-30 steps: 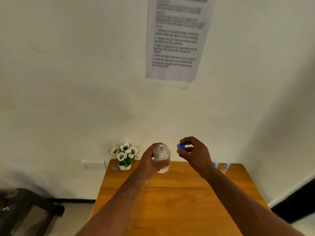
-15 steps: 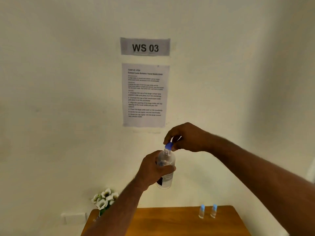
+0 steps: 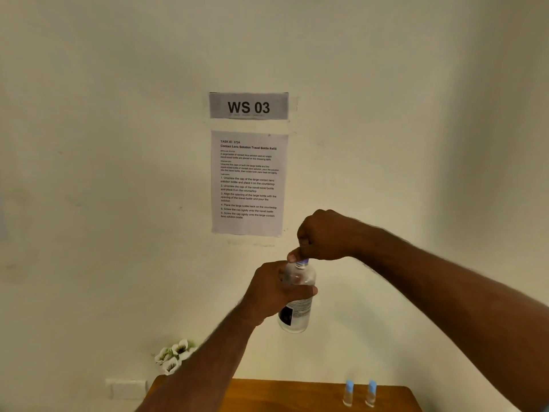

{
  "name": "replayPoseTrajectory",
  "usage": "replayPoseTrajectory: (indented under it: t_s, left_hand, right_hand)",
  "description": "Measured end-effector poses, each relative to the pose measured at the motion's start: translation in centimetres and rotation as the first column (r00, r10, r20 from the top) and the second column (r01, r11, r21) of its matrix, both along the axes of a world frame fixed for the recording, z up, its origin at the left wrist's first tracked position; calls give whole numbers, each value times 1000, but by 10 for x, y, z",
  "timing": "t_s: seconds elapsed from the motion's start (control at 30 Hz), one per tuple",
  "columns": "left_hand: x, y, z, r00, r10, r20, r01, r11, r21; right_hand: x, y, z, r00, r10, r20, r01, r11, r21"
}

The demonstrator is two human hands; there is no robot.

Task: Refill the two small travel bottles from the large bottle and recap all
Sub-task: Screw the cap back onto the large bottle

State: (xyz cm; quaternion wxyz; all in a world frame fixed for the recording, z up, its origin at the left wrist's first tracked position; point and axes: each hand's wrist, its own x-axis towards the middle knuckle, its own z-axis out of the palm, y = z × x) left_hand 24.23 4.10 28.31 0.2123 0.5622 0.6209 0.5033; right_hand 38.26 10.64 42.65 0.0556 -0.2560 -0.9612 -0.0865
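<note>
My left hand (image 3: 271, 294) is wrapped around the middle of the large clear bottle (image 3: 296, 304), holding it upright in the air, well above the worktop (image 3: 285, 395). My right hand (image 3: 322, 234) sits on top of it, fingertips (image 3: 292, 257) pinched around the blue cap (image 3: 303, 261) at the bottle's neck. Below, near the back right of the wooden worktop, the two small travel bottles (image 3: 359, 394) stand side by side, both with blue caps on. White flowers (image 3: 175, 355) show at the worktop's left edge. On the wall behind hang an instruction sheet (image 3: 249, 182) and a "WS 03" sign (image 3: 249, 106).
</note>
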Motion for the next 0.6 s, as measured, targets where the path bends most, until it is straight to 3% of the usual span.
replayPoseTrajectory:
  t_s: [0.07,0.17,0.23,0.47,0.6]
  left_hand:
    - [1,0,0,1000,10,6,-10,1000,-1]
    - [0,-1,4,999,22,41,-22,1000,9]
    - [0,-2,6,999,27,43,-27,1000,15]
    - [-4,-3,2,997,82,4,-83,996,21]
    - [-5,-4,-2,997,79,-25,-79,997,1]
  right_hand:
    - [4,-1,5,1000,7,4,-7,1000,-22]
    - [8,1,16,991,97,-92,-116,964,-239]
    - [7,2,16,987,135,-89,-154,952,-264]
    - [-6,-4,-1,996,57,-70,-58,998,-18]
    - [-12,-10,-8,999,6,43,-11,994,111]
